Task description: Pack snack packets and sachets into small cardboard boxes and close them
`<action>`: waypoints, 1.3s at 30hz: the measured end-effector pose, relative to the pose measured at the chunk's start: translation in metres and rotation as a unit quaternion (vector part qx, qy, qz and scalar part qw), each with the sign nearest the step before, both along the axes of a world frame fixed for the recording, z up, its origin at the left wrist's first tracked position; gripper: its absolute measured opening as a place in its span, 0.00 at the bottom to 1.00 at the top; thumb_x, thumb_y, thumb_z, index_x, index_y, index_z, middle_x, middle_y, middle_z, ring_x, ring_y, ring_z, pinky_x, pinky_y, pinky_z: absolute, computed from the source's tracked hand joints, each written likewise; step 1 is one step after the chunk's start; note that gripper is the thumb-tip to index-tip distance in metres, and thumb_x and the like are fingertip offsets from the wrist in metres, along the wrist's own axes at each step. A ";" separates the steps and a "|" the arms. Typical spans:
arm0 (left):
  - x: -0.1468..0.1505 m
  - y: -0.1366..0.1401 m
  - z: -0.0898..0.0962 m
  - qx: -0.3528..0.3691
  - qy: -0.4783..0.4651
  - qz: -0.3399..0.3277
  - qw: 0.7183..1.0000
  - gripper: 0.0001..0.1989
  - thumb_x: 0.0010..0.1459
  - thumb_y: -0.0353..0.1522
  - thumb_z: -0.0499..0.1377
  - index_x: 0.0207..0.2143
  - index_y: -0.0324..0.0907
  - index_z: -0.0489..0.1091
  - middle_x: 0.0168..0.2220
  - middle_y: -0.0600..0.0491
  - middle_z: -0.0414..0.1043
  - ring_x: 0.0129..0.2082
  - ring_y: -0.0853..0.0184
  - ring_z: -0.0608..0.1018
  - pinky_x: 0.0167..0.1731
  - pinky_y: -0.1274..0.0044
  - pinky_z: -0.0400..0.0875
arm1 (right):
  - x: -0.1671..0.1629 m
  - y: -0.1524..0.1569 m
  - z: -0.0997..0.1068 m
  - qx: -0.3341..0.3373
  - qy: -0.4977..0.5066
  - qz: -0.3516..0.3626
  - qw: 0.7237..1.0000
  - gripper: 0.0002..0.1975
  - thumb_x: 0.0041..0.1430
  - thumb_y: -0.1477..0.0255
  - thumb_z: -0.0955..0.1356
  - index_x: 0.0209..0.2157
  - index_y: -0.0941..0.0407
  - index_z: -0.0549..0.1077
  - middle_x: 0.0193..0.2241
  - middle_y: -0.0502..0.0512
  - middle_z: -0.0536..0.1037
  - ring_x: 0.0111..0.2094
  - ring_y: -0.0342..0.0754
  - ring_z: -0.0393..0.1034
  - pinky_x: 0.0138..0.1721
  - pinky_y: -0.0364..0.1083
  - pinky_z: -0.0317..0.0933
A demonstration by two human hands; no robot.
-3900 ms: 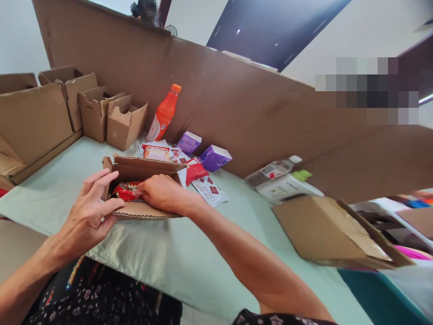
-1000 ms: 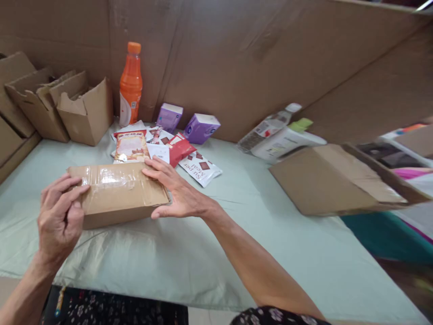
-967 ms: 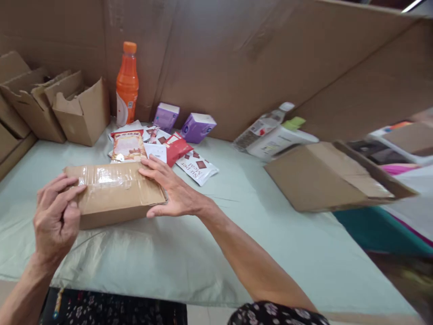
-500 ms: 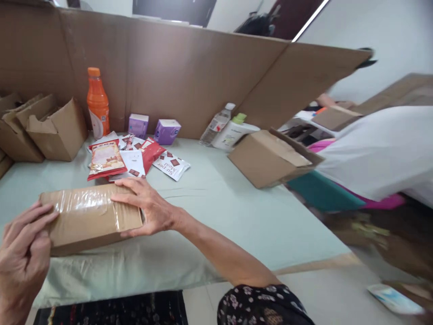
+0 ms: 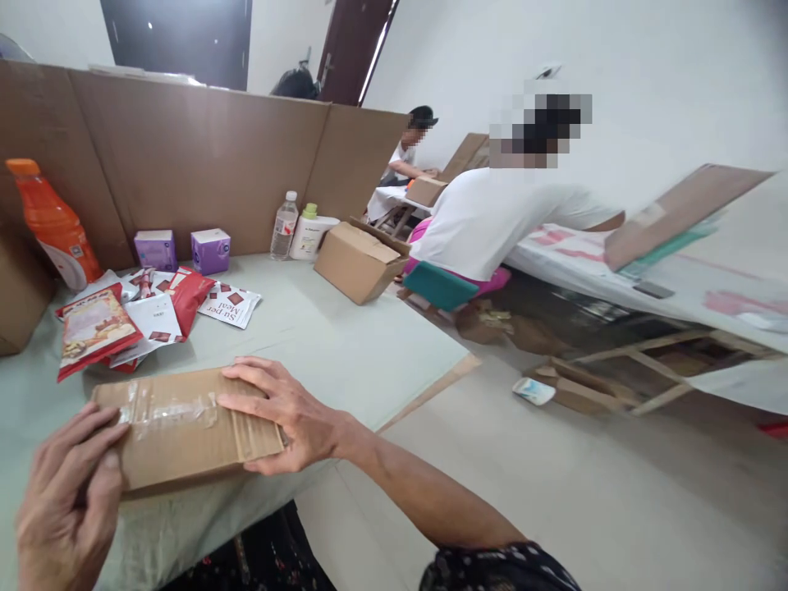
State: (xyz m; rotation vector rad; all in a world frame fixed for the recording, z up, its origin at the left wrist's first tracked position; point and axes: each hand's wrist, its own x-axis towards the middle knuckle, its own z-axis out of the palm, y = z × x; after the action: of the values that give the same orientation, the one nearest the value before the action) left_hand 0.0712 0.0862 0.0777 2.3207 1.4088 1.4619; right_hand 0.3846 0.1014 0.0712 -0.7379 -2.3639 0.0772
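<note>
A taped cardboard box [image 5: 178, 439] lies flat near the front edge of the cloth-covered table [image 5: 320, 345]. My left hand [image 5: 77, 484] holds its left end, fingertips on the top face. At the opposite end my right hand [image 5: 280, 414] grips the box, with fingers over the top and the thumb at the near side. Clear tape shines across the top. Just behind the box is a pile of snack packets, among them a red and cream packet [image 5: 98, 328], a red packet [image 5: 190, 297] and a white "Super Meal" packet [image 5: 231, 305].
Along a cardboard screen [image 5: 215, 156] stand an orange bottle [image 5: 55, 222], two purple packs [image 5: 211, 251], a clear bottle [image 5: 284, 228] and a white bottle [image 5: 309, 236]. An open carton [image 5: 357, 263] sits at the table's right corner. Two people work at other tables; the nearer wears a white shirt [image 5: 474, 217].
My view has swung to the right, bringing the other people and a second table into sight. Both hands keep their hold on the box.
</note>
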 end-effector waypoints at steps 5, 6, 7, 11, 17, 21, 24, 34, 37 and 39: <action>0.046 0.021 0.001 -0.005 0.097 -0.108 0.989 0.16 0.72 0.37 0.53 0.60 0.53 0.69 0.66 0.46 0.67 0.67 0.47 0.69 0.59 0.50 0.74 | 0.054 -0.032 -0.004 -0.007 -0.001 -0.097 0.995 0.41 0.60 0.57 0.72 0.71 0.54 0.59 0.68 0.68 0.63 0.70 0.65 0.55 0.67 0.67 0.57; 0.054 0.024 0.000 -0.010 0.114 -0.116 0.987 0.19 0.72 0.39 0.53 0.63 0.53 0.67 0.70 0.44 0.60 0.69 0.45 0.66 0.59 0.49 0.74 | 0.069 -0.038 -0.006 -0.006 0.001 -0.129 0.992 0.42 0.60 0.58 0.72 0.72 0.52 0.59 0.68 0.67 0.64 0.70 0.66 0.56 0.66 0.68 0.58; 0.061 0.026 -0.001 -0.015 0.128 -0.122 0.984 0.21 0.73 0.40 0.53 0.66 0.53 0.64 0.74 0.44 0.53 0.71 0.43 0.64 0.59 0.48 0.73 | 0.085 -0.043 -0.009 -0.001 0.006 -0.166 0.986 0.41 0.60 0.59 0.72 0.72 0.51 0.59 0.68 0.67 0.64 0.69 0.66 0.58 0.66 0.68 0.59; 0.081 0.029 -0.009 -0.026 0.176 -0.158 0.971 0.23 0.73 0.40 0.52 0.68 0.51 0.60 0.74 0.41 0.51 0.70 0.45 0.65 0.58 0.50 0.76 | 0.176 -0.061 -0.026 0.036 0.021 -0.344 0.938 0.35 0.60 0.57 0.72 0.67 0.51 0.67 0.64 0.66 0.69 0.64 0.66 0.64 0.64 0.67 0.61; 0.055 0.032 -0.070 -0.041 0.256 -0.173 0.950 0.17 0.71 0.39 0.53 0.58 0.49 0.73 0.69 0.42 0.63 0.66 0.45 0.71 0.54 0.54 0.79 | 0.327 -0.084 -0.047 0.028 0.032 -0.574 0.818 0.33 0.54 0.53 0.71 0.58 0.54 0.75 0.58 0.68 0.75 0.59 0.67 0.70 0.62 0.67 0.62; 0.031 0.030 -0.109 -0.031 0.281 -0.172 0.944 0.19 0.69 0.40 0.53 0.59 0.51 0.73 0.67 0.44 0.67 0.65 0.46 0.73 0.55 0.55 0.79 | 0.369 -0.074 -0.044 -0.017 0.033 -0.621 0.783 0.32 0.51 0.57 0.71 0.56 0.54 0.75 0.58 0.68 0.75 0.61 0.67 0.69 0.64 0.65 0.62; 0.027 0.025 -0.115 -0.039 0.277 -0.157 0.947 0.20 0.70 0.39 0.53 0.61 0.52 0.71 0.68 0.45 0.67 0.66 0.48 0.72 0.58 0.55 0.76 | 0.378 -0.053 -0.038 -0.049 0.032 -0.626 0.778 0.30 0.49 0.60 0.73 0.55 0.53 0.75 0.59 0.67 0.75 0.62 0.66 0.67 0.65 0.66 0.61; 0.029 0.022 -0.114 -0.015 0.283 -0.162 0.945 0.20 0.70 0.39 0.53 0.60 0.50 0.72 0.67 0.45 0.68 0.65 0.49 0.72 0.57 0.58 0.76 | 0.366 -0.032 -0.030 -0.059 0.014 -0.686 0.725 0.38 0.53 0.57 0.73 0.62 0.58 0.70 0.65 0.77 0.67 0.66 0.73 0.61 0.61 0.71 0.58; 0.028 0.017 -0.109 -0.027 0.291 -0.171 0.941 0.19 0.69 0.38 0.54 0.59 0.49 0.73 0.66 0.45 0.69 0.64 0.50 0.72 0.57 0.60 0.76 | 0.344 -0.045 -0.029 0.040 -0.022 -0.700 0.713 0.39 0.57 0.51 0.71 0.64 0.61 0.70 0.67 0.82 0.63 0.68 0.76 0.57 0.62 0.72 0.54; 0.029 0.011 -0.102 -0.058 0.295 -0.180 0.936 0.19 0.69 0.38 0.54 0.59 0.48 0.74 0.67 0.45 0.69 0.65 0.51 0.71 0.59 0.59 0.75 | 0.325 -0.049 -0.033 0.107 -0.016 -0.693 0.713 0.37 0.60 0.50 0.69 0.63 0.59 0.71 0.66 0.81 0.64 0.67 0.76 0.59 0.61 0.71 0.55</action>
State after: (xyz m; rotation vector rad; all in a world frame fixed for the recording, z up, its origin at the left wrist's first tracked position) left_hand 0.1004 0.0970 -0.0243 2.8673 1.0187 0.5882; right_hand 0.7093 0.0524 0.0384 -2.1332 -1.2314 -0.8251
